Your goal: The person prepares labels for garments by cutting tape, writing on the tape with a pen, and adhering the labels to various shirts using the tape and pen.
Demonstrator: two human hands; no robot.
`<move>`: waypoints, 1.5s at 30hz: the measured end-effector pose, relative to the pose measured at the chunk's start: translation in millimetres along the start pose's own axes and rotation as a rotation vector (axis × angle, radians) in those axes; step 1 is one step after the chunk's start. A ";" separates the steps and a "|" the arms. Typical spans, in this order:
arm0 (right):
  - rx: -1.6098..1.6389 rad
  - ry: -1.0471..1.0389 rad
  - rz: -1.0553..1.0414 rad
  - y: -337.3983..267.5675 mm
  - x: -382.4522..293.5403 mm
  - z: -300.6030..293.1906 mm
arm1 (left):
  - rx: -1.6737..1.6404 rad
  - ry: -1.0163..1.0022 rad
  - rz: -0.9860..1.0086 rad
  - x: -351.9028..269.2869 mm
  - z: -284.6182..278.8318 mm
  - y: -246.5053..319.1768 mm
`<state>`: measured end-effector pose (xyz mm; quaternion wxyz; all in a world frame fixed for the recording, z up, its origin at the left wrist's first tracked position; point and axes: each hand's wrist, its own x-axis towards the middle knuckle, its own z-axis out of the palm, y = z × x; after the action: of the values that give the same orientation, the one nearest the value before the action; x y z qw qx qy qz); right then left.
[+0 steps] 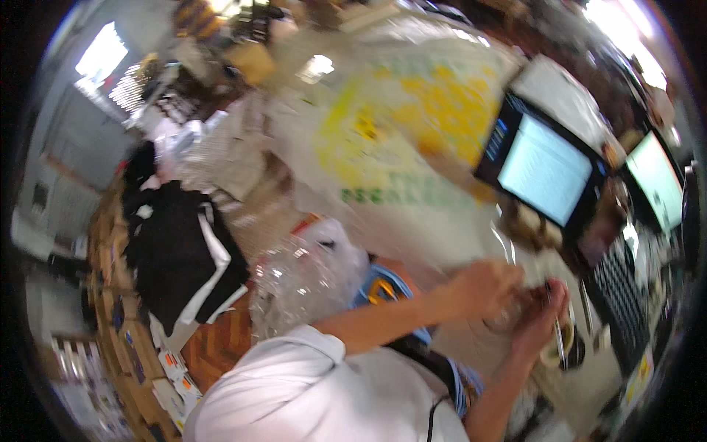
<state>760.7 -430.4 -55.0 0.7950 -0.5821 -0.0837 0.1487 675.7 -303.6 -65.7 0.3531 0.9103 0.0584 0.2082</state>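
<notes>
My left hand [489, 290] is blurred, its fingers close together near my right hand; whether anything is in it I cannot tell. My right hand [544, 312] grips a thin metal tool [560, 342], whose narrow end points down towards me; its exact kind is not clear. Beyond both hands a large whitish plastic bag [386, 215] with yellow and green print and writing spreads over the work surface. Just below my right hand is what looks like a roll of tape [549, 356].
Right of the bag stand a lit tablet-like screen [544, 166], a second screen [654, 182] and a black keyboard [618, 298]. Crumpled clear plastic [298, 282] lies left of my arm. Farther left are a black garment with a white stripe [177, 248] and cardboard boxes [116, 331].
</notes>
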 end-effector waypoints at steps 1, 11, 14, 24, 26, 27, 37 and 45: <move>-0.236 -0.048 -0.163 -1.1 0.6 -0.2 | -0.029 0.010 -0.029 -0.7 -2.4 -2.6; -0.096 -0.232 -0.080 -10.9 10.6 7.0 | -0.098 -0.014 -0.008 11.7 -15.3 2.3; 0.013 -0.245 -0.022 -9.6 11.4 7.8 | -0.092 -0.052 -0.030 7.6 -20.6 1.7; -0.255 -0.211 -0.097 -8.2 6.3 12.3 | -0.276 0.046 -0.093 5.0 -20.5 -6.4; -0.345 -0.192 -0.090 -12.9 5.6 12.6 | -0.320 0.083 -0.106 5.3 -19.1 -5.8; -0.389 -0.184 -0.088 -13.5 5.5 12.8 | -0.336 0.122 -0.100 5.3 -17.4 -6.6; -0.501 -0.123 -0.122 -5.4 5.7 13.0 | -0.349 0.079 -0.122 5.4 -13.2 -13.3; -0.630 -0.204 -0.380 -0.1 4.7 12.8 | -0.376 0.053 -0.159 5.9 -16.7 -10.6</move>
<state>761.2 -417.4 -51.2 0.5781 -0.7542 -0.3106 0.0229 674.5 -283.9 -59.7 0.5303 0.8151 0.0995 0.2110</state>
